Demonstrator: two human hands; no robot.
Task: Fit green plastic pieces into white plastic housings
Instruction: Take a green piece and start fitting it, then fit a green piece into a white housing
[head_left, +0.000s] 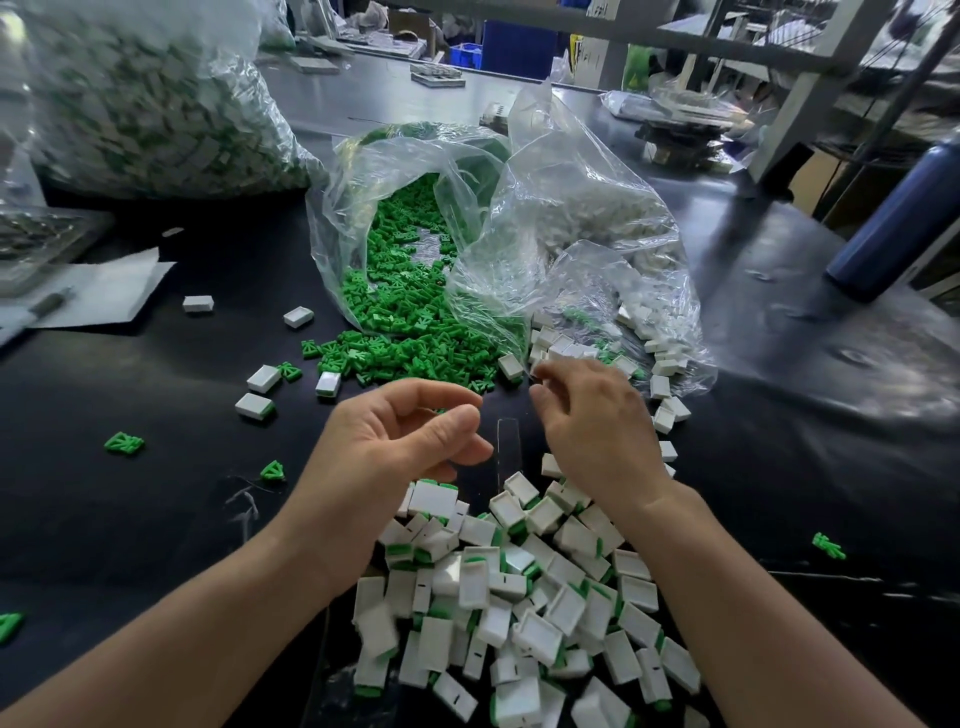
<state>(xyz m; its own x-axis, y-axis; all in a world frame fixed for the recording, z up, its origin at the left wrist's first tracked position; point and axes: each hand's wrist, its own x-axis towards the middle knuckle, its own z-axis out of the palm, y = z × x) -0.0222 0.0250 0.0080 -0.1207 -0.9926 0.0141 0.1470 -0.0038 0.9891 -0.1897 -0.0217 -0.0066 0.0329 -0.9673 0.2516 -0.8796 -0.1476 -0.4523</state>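
the green pieces are matt moulded plastic. the white housings are smooth plastic with a faint gloss on their flat faces. the bags are thin clear plastic film, crinkled and shiny. the surface is dark and smooth with a dull sheen. the sheet looks like matt white paper. the blue bottle has a satin finish.

Small green plastic pieces, ribbed and roughly triangular, lie in a loose mound at the middle of the dark surface. The mound runs toward 12 o'clock into a clear plastic bag. Small white rectangular plastic housings lie scattered at 3 o'clock. At 6 o'clock is a jumbled heap of filled housings with green showing at their edges. Stray pieces lie at 8 and 4 o'clock, and single housings at 10.
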